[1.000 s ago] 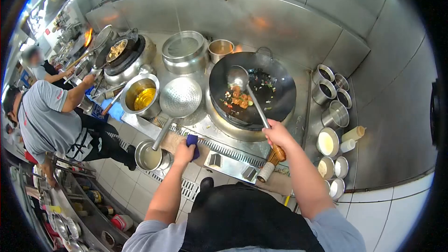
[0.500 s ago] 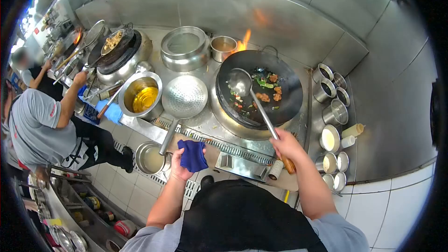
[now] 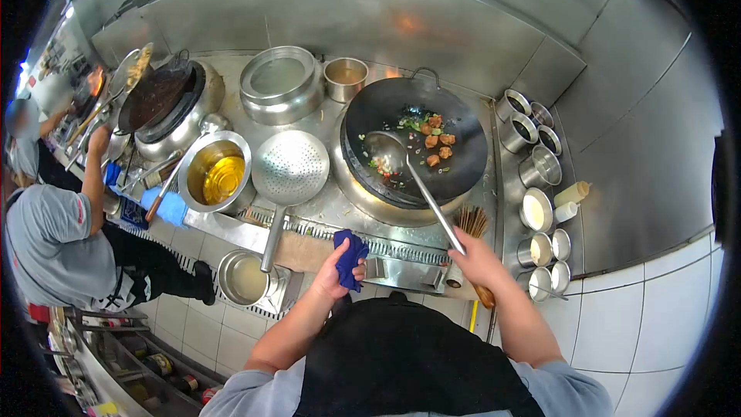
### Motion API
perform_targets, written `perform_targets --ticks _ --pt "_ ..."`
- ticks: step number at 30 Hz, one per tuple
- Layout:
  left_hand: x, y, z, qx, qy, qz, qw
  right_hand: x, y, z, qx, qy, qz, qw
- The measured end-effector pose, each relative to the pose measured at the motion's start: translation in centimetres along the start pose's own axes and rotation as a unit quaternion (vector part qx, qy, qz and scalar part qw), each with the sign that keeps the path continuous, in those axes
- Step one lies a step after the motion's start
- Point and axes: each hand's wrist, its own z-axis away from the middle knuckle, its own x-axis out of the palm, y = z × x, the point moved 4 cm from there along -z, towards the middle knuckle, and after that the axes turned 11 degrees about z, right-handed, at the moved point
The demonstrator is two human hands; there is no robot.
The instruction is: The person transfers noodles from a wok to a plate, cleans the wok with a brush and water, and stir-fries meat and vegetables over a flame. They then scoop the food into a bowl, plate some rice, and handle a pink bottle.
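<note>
My right hand [image 3: 477, 264] is closed around the handle of a long metal ladle [image 3: 428, 194]. The ladle's bowl rests in a black wok [image 3: 463, 120] on the burner, left of several browned pieces of food [image 3: 441, 139] with green bits. Bunched in my closed left hand [image 3: 330, 276] is a dark blue cloth [image 3: 352, 258], held in front of the stove edge, apart from the wok. Beside my right hand lies a bristle wok brush [image 3: 472, 222], its wooden handle partly hidden by the hand.
Left of the wok are a perforated skimmer [image 3: 290, 168], a pot of yellow oil [image 3: 224, 177] and a lidded pot [image 3: 279, 85]. Several seasoning tins [image 3: 540, 167] line the right side. A co-worker [image 3: 54, 235] stands left at another wok [image 3: 158, 99]. A pot [image 3: 244, 278] sits low in front.
The flame behind the wok no longer shows. The ladle bowl has moved lower in the wok, and the cloth is more bunched. The co-worker's food has passed from wok to strainer.
</note>
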Motion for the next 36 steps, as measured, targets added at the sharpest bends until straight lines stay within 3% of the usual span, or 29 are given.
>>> perform_targets --ticks 4,7,9,12,14,16,18,20,24,25,27,31,34,35,36 --pt "1.4 0.6 -1.1 0.031 0.041 -0.057 0.997 -2.7 2.6 -0.6 0.087 0.028 0.107 0.990" --pt "2.8 1.4 -4.2 0.037 0.085 -0.165 0.982 -2.9 5.2 -4.9 0.066 0.103 0.068 0.990" --pt "4.6 1.3 -5.7 0.038 0.089 -0.201 0.975 -3.0 4.4 -6.9 0.152 0.188 0.063 0.968" --pt "8.3 0.8 -7.9 0.024 0.055 -0.200 0.978 -0.2 5.7 -11.2 0.180 0.161 0.066 0.968" --pt "9.0 0.5 -9.5 0.004 0.055 -0.234 0.971 1.8 5.4 -12.3 0.116 0.087 -0.035 0.989" --pt "9.0 0.3 -10.7 0.005 0.053 -0.236 0.970 2.5 5.1 -10.5 0.084 0.088 -0.048 0.991" --pt "8.9 0.0 -11.4 0.043 0.080 -0.209 0.974 1.8 3.5 -7.2 -0.021 0.077 0.045 0.996" --pt "8.6 0.1 -11.3 0.043 0.083 -0.205 0.974 0.1 4.0 -3.7 0.019 -0.004 0.142 0.990" --pt "9.1 -0.1 -10.3 0.051 0.098 -0.187 0.976 -5.0 5.3 2.8 0.082 0.035 0.370 0.925" --pt "9.3 -0.3 -10.2 0.052 0.098 -0.186 0.976 -4.5 7.1 3.9 0.081 0.034 0.371 0.925" --pt "9.6 -0.4 -10.2 0.054 0.124 -0.193 0.972 -3.3 10.9 5.7 0.091 0.134 0.293 0.942" --pt "10.1 0.0 -12.5 0.018 0.131 -0.126 0.983 -3.1 12.2 6.8 0.158 0.139 0.268 0.940" --pt "5.9 1.7 -18.7 -0.035 0.176 -0.193 0.965 -5.6 9.9 7.7 0.135 0.088 0.255 0.953" --pt "6.1 0.3 -17.7 0.033 0.183 -0.220 0.958 -6.5 10.2 8.4 0.068 0.061 0.167 0.982" --pt "6.9 -1.9 -15.1 0.033 0.186 -0.220 0.957 -8.0 9.9 8.7 0.000 0.038 0.079 0.996"
